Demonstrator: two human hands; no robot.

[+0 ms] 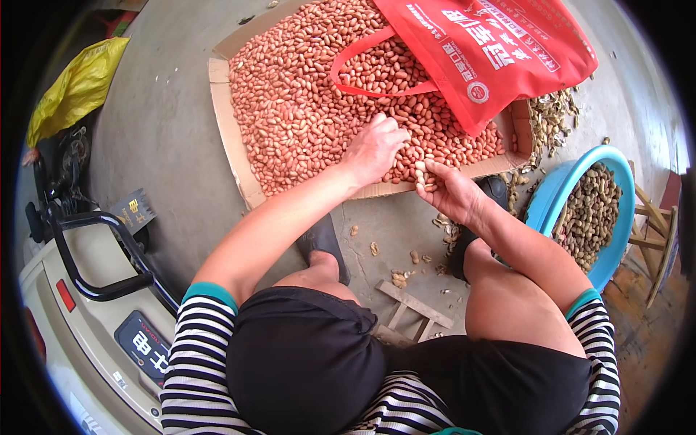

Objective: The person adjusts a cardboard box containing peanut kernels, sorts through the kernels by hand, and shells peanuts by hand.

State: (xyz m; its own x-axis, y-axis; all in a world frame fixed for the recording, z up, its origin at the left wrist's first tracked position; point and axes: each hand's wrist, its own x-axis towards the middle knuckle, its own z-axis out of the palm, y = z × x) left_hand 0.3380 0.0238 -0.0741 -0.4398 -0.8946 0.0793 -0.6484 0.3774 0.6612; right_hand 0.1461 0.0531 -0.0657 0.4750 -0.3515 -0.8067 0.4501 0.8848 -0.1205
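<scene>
Reddish shelled peanuts (pixel 290 101) fill a shallow cardboard box (pixel 222 123) in front of me. My left hand (pixel 375 148) rests over the near part of the heap, its fingers bent and closed at the tips. Whatever they pinch, if anything, is hidden. Beside it, at the box's near edge, my right hand (pixel 451 190) is palm up with curled fingers. It holds a few pale peanut kernels (pixel 420 174), lighter than those in the box.
A red bag (pixel 500 58) lies over the box's far right, its strap on the peanuts. Right of me, a blue basin (pixel 557 196) holds unshelled peanuts (pixel 591 210). Empty shells (pixel 554 119) litter the floor. A scooter (pixel 94 312) stands at left; a low wooden stool (pixel 409 313) is below me.
</scene>
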